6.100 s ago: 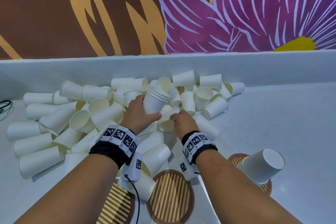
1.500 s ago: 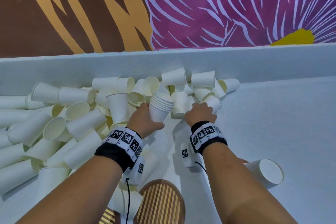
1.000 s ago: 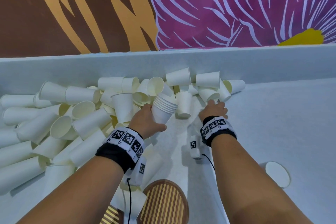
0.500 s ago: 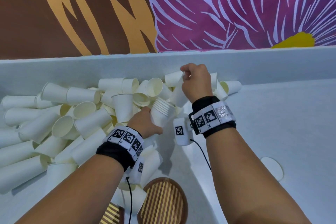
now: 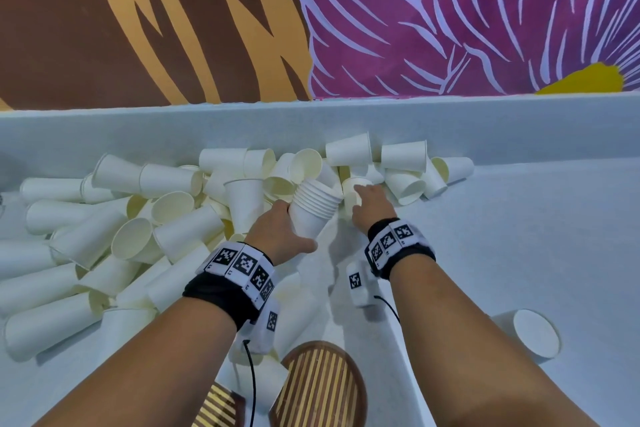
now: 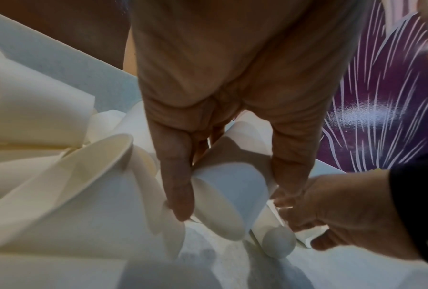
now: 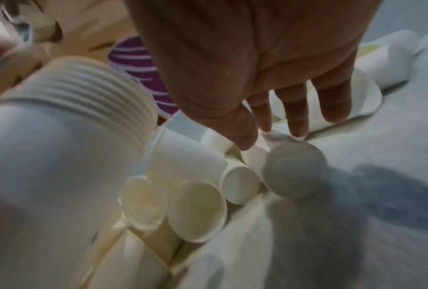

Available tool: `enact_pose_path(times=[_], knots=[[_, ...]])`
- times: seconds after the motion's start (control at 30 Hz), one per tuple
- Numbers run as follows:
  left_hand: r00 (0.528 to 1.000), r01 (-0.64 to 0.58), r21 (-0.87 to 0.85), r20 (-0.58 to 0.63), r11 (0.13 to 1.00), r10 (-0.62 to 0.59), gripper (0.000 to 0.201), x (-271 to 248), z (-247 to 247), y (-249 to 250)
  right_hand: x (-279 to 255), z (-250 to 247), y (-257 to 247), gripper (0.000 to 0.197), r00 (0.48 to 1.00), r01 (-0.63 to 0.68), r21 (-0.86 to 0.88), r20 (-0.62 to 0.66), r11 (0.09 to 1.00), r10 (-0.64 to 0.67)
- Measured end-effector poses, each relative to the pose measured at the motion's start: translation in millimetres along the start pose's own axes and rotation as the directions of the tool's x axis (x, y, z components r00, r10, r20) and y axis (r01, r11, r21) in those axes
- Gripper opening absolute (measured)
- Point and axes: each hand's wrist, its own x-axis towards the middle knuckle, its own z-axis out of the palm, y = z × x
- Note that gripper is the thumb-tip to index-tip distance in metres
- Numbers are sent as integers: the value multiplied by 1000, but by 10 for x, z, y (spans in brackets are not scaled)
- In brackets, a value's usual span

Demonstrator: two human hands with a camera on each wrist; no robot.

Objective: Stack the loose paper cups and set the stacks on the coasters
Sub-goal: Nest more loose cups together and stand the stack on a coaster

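Presently the left hand (image 5: 277, 232) grips a stack of nested cups (image 5: 313, 208) around its lower body, fingers and thumb curled round the bottom cup; the stack tilts away toward the far right, its ribbed band of rims uppermost, and is held above the near edge of the pile of loose cups (image 5: 138, 218); the left wrist view shows the curled fingers (image 6: 175, 176) on either side of the closed base of the stack (image 6: 230, 197). The right hand (image 5: 372, 206) reaches just right of the stack with fingers extended and slightly spread, fingertips touching a loose cup (image 5: 356, 191) lying in the pile; the right wrist view shows the fingertips (image 7: 297, 125) meeting that cup (image 7: 292, 172) near its base, with no closed grasp visible; the picture is blurred. The pile covers the left and far centre of the white table (image 5: 519, 236), most cups lying on their sides against the raised far ledge; a single cup (image 5: 530, 336) lies on its side well apart at the near right. Two round wooden slatted coasters sit at the near edge; the centre coaster (image 5: 325, 388) is bare where visible, and the left coaster (image 5: 218, 409) is partly hidden by the left forearm and a cable.
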Motion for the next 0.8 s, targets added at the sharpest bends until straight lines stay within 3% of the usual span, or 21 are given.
enact_pose_path(times=[0.1,0.3,0.37,0.47,0.57,0.7,0.8], knots=[[1000,1,0,1,1000,-1,75,15,-5,7,5,224,73,51,999,6,-53,36,999,-5],[1000,7,-16,11,1000,-7,74,20,-18,19,93,255,-16,37,986,-49,-96,-165,994,33],[1000,8,-17,15,1000,-7,74,24,-17,20,156,222,-47,47,984,-55,-67,-176,996,42],[1000,11,-11,19,1000,-11,75,28,-16,21,228,158,-97,73,994,-64,-85,-96,994,56],[1000,6,-6,26,1000,-5,76,33,-15,14,296,107,-143,78,997,-76,-145,-24,987,73],[1000,4,-1,27,1000,-4,78,32,-18,3,300,105,-133,67,996,-85,-110,-34,990,81],[1000,5,-1,26,1000,-5,77,17,-22,8,239,62,-139,42,994,-62,-85,-95,994,54]])
